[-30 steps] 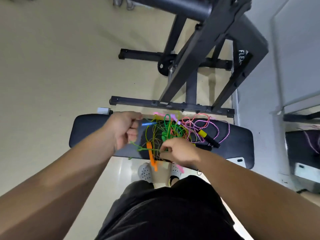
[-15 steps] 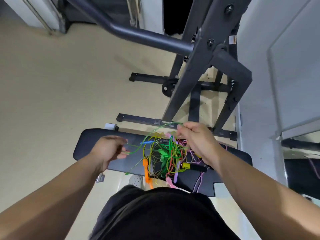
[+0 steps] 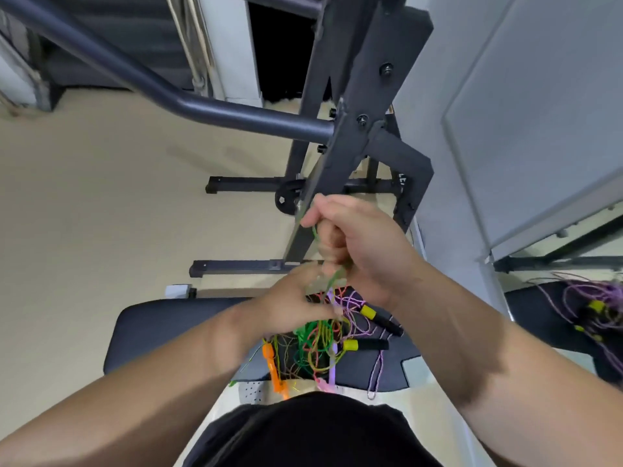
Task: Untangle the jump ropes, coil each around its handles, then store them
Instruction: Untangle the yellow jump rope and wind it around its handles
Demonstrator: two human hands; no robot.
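Note:
A tangle of thin jump ropes in green, orange, pink and purple lies on the black padded bench. An orange handle, a purple handle and two black handles with yellow caps stick out of it. My right hand is raised above the heap, fingers curled round a green rope that runs down into the tangle. My left hand is just below it, fingers in the ropes at the top of the heap; its grip is hidden.
A black steel gym frame with a long bar stands right behind the bench, close above my right hand. A wall mirror at the right reflects the ropes. Beige floor lies to the left. My legs in black shorts fill the bottom.
My right hand has risen higher, pulling the green rope up from the heap. My left hand has moved right from the bench's left side to just under the right hand.

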